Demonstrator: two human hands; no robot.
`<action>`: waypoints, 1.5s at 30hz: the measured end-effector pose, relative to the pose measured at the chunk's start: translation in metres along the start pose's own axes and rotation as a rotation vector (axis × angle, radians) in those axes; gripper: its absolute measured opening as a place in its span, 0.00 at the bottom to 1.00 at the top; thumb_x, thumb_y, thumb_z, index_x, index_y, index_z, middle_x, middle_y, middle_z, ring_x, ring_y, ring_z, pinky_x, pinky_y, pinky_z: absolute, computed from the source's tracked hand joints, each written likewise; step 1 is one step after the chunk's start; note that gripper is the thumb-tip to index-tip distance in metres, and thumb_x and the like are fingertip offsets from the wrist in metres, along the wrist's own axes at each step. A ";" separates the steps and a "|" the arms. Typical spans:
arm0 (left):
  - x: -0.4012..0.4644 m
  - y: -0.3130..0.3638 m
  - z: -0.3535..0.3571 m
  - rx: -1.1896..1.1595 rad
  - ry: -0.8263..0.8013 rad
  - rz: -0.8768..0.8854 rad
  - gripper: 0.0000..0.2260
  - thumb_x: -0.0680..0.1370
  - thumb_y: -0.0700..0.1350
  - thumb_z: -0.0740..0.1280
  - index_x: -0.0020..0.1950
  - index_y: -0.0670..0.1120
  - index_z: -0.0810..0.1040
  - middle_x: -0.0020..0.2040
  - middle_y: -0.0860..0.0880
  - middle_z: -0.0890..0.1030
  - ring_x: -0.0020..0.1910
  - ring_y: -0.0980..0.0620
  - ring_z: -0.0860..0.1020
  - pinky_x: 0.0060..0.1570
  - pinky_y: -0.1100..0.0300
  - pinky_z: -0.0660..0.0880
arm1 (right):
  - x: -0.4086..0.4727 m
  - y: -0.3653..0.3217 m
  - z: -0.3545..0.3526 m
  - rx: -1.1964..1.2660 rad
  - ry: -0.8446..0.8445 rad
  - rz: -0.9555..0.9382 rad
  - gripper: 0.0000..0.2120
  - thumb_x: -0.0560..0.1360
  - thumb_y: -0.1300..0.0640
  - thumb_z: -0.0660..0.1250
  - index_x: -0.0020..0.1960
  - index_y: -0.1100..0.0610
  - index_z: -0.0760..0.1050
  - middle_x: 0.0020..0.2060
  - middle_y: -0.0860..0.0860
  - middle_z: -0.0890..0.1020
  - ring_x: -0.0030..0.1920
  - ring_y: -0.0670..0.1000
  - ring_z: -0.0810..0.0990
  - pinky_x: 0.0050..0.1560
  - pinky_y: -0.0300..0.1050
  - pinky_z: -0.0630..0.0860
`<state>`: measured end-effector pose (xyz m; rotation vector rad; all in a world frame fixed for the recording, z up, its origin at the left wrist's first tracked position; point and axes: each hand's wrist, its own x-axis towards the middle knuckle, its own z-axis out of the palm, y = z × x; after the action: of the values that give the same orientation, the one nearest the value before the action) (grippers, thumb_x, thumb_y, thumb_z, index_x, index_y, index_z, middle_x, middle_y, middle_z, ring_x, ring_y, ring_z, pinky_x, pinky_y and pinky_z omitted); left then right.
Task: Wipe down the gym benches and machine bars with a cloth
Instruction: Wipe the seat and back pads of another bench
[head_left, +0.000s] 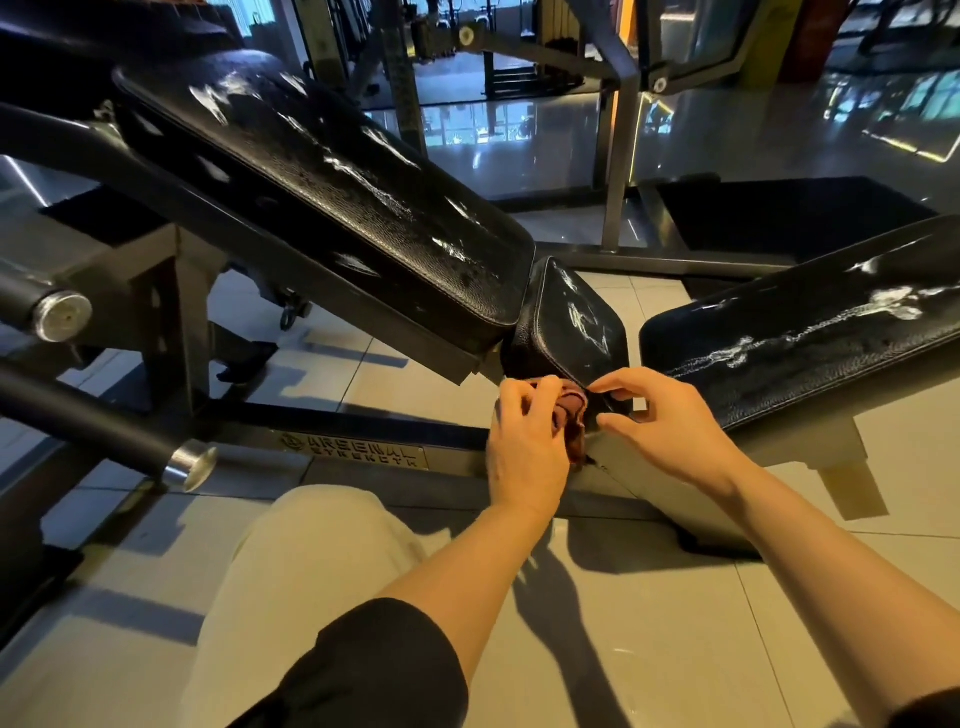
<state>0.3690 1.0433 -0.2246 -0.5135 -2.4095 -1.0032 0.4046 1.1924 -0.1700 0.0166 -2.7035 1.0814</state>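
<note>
Hidden and cut-off parts around the seat pad

Most of the cloth (569, 410) is hidden behind the left hand (524, 441), and only a bunched reddish fold shows between the two hands. The right hand (670, 415) covers the lower corner of the seat pad (571, 322). The right pad (810, 332) runs off the right edge, and the back pad (311, 182) is blurred towards its top. Both arms and the knee (311, 545) are cut by the bottom edge. The background machines are too dim to tell apart.
</note>
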 end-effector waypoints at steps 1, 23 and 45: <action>-0.008 -0.003 0.005 0.020 -0.074 0.009 0.15 0.76 0.39 0.67 0.60 0.50 0.72 0.56 0.46 0.71 0.51 0.46 0.75 0.45 0.52 0.79 | 0.000 -0.001 0.000 0.006 0.002 0.003 0.15 0.75 0.60 0.71 0.61 0.51 0.77 0.58 0.46 0.79 0.59 0.45 0.75 0.58 0.40 0.71; 0.031 0.011 -0.013 -0.079 0.382 -0.025 0.12 0.75 0.41 0.57 0.55 0.50 0.74 0.55 0.49 0.70 0.51 0.57 0.70 0.42 0.71 0.70 | -0.006 -0.003 0.005 0.026 -0.003 0.038 0.18 0.75 0.62 0.71 0.63 0.52 0.76 0.56 0.46 0.77 0.59 0.45 0.73 0.62 0.45 0.74; -0.003 0.006 0.014 0.002 0.104 0.138 0.09 0.73 0.37 0.65 0.52 0.45 0.76 0.49 0.43 0.73 0.46 0.45 0.73 0.34 0.58 0.76 | -0.004 -0.001 0.006 0.012 0.013 -0.006 0.18 0.74 0.63 0.71 0.62 0.52 0.76 0.55 0.44 0.76 0.58 0.45 0.74 0.61 0.48 0.76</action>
<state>0.3708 1.0573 -0.2321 -0.6039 -2.2505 -0.9446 0.4077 1.1870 -0.1749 0.0197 -2.6833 1.0921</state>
